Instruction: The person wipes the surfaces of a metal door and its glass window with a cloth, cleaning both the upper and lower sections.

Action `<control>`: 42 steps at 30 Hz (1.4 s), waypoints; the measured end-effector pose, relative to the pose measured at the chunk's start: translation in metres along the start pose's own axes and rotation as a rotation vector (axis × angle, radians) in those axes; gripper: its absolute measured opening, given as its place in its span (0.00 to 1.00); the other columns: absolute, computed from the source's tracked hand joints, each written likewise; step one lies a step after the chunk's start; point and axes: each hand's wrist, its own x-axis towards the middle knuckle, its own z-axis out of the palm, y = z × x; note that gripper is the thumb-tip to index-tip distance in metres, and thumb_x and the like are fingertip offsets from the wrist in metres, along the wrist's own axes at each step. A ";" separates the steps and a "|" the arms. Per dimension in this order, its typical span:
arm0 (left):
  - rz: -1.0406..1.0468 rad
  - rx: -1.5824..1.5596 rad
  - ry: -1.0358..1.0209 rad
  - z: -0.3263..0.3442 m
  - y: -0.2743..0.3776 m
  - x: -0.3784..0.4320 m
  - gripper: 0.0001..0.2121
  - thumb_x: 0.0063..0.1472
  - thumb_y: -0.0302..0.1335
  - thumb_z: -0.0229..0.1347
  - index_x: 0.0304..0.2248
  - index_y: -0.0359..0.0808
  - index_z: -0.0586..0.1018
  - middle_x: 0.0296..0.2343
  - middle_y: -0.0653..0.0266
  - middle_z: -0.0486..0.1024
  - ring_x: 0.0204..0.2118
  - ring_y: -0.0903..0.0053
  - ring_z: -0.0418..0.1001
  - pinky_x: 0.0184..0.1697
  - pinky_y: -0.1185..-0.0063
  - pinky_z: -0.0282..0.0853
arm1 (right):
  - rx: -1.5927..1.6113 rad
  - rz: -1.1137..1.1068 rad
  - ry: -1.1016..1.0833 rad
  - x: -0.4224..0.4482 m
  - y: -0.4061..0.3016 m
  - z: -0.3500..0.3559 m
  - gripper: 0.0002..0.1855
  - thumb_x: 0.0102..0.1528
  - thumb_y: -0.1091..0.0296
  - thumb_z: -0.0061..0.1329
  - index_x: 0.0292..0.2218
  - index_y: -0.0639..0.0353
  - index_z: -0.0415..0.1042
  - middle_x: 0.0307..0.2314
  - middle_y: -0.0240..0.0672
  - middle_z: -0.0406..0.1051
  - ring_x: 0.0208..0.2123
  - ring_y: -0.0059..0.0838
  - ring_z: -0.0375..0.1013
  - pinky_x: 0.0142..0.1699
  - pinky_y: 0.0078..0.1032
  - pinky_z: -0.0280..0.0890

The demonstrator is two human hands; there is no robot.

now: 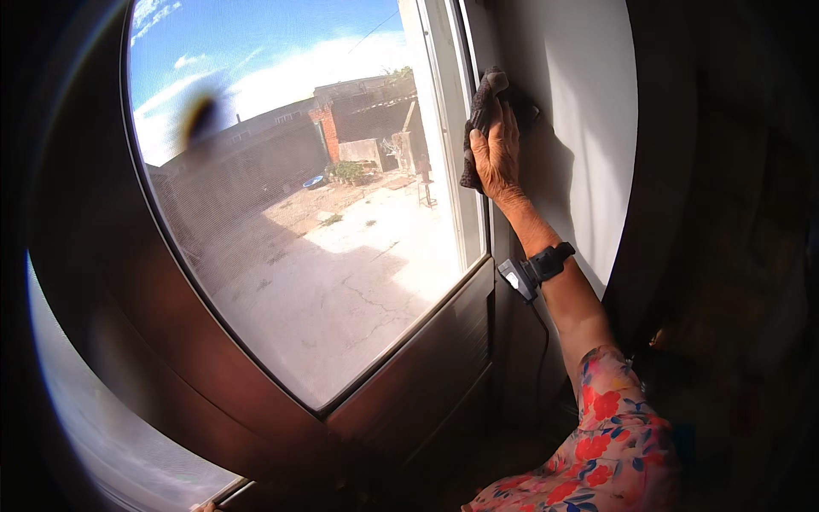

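My right hand [500, 150] presses a bunched dark brown cloth [477, 125] against the frame of a glazed door [409, 358], along the right side of its glass pane [307, 288]. The fingers lie over the cloth and point up, with the thumb on its near side. A black strap [551, 262] with a small grey device [517, 279] sits around the right forearm, and a cable hangs from it. Only a sliver of what looks like my left hand [208, 507] shows at the bottom left edge. Whether it holds anything is hidden.
A dark handle-like part [528, 115] juts out just right of my right hand. The sunlit white wall [592, 128] stands beside the door frame. Through the glass lie a concrete yard [333, 288], potted plants [349, 171], a blue basin [313, 182] and a stool [426, 192].
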 end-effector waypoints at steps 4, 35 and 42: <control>0.009 -0.013 -0.009 -0.008 -0.010 -0.004 0.11 0.58 0.29 0.49 0.22 0.32 0.72 0.23 0.56 0.70 0.28 0.61 0.66 0.34 0.67 0.62 | 0.046 -0.144 0.047 0.053 -0.002 0.012 0.31 0.57 0.58 0.40 0.57 0.62 0.49 0.54 0.55 0.50 0.55 0.53 0.50 0.59 0.42 0.46; 0.102 0.006 0.017 -0.041 -0.017 -0.018 0.15 0.62 0.35 0.45 0.24 0.33 0.73 0.23 0.57 0.68 0.28 0.62 0.65 0.34 0.67 0.59 | -0.080 -0.034 0.013 -0.063 0.009 -0.014 0.35 0.58 0.52 0.37 0.57 0.68 0.46 0.55 0.56 0.47 0.57 0.52 0.46 0.61 0.40 0.42; 0.059 0.007 0.001 -0.035 0.010 0.002 0.14 0.61 0.33 0.46 0.23 0.32 0.73 0.23 0.57 0.68 0.28 0.62 0.65 0.33 0.66 0.59 | 0.068 0.396 -0.120 -0.230 0.004 -0.074 0.38 0.57 0.43 0.34 0.59 0.60 0.44 0.57 0.53 0.43 0.59 0.49 0.43 0.61 0.41 0.36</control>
